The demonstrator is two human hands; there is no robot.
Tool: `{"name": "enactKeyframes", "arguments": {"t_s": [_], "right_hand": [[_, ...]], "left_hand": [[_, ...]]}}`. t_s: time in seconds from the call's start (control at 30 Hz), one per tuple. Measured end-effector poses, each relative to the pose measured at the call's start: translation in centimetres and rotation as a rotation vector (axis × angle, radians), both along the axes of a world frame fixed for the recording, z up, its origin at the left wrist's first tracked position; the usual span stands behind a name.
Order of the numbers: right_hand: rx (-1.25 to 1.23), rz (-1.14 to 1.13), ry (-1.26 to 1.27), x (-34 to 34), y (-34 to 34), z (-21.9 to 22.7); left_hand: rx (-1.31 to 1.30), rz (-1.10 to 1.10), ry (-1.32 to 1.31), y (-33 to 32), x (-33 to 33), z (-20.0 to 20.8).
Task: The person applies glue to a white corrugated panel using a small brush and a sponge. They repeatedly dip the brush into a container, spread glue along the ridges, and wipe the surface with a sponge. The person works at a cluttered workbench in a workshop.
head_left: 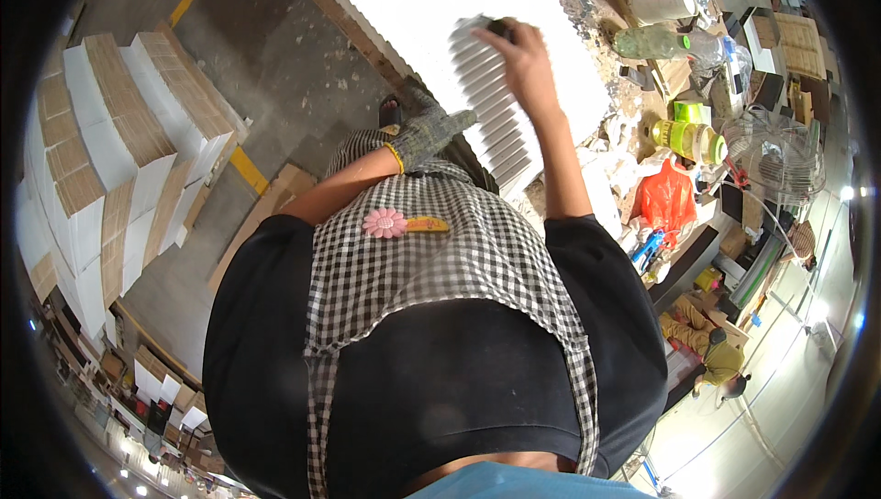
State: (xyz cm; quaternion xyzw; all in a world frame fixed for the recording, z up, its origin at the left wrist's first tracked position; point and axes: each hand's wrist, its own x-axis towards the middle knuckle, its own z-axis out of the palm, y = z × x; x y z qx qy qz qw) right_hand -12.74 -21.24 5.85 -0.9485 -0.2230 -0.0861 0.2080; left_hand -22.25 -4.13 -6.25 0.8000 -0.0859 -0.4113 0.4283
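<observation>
My right hand [527, 60] is bare and reaches over a bright white worktop area. Its fingers close round a small dark object [500, 29] whose kind I cannot make out. Beneath it lies a fanned row of thin white strips or sheets [496, 109], with ridged edges, running toward my apron. In a grey knitted glove with a yellow cuff, my left hand [424, 139] rests by the near left edge of that row. One finger stretches out toward the strips, and no held thing shows; its underside is hidden.
Tall stacks of white and brown cardboard [115, 145] stand on the floor at left. Bench clutter on the right includes a clear green bottle [650, 43], a yellow-green bottle [686, 141], a red plastic bag [667, 194] and a wire fan [775, 155]. Another person [720, 361] is at far right.
</observation>
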Motion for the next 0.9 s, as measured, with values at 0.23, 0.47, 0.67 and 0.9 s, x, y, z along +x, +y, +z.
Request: {"name": "enactKeyframes", "arguments": {"t_s": [0.23, 0.47, 0.67, 0.9], "right_hand": [[0.068, 0.238, -0.11, 0.5, -3.2, -5.2], [0.129, -0.149, 0.001, 8.5, -10.5, -4.4], [-0.01, 0.366, -0.115, 2.9, -6.5, -5.7], [-0.381, -0.172, -0.262, 12.7, -15.5, -5.1]], "left_hand": [[0.37, -0.814, -0.695, 0.5, 0.4, 1.1], [0.337, -0.751, -0.513, 0.2, 1.0, 2.3], [0.066, -0.449, -0.408, 1.3, 0.6, 1.7], [0.108, -0.462, -0.301, 1.0, 0.9, 2.6]]}}
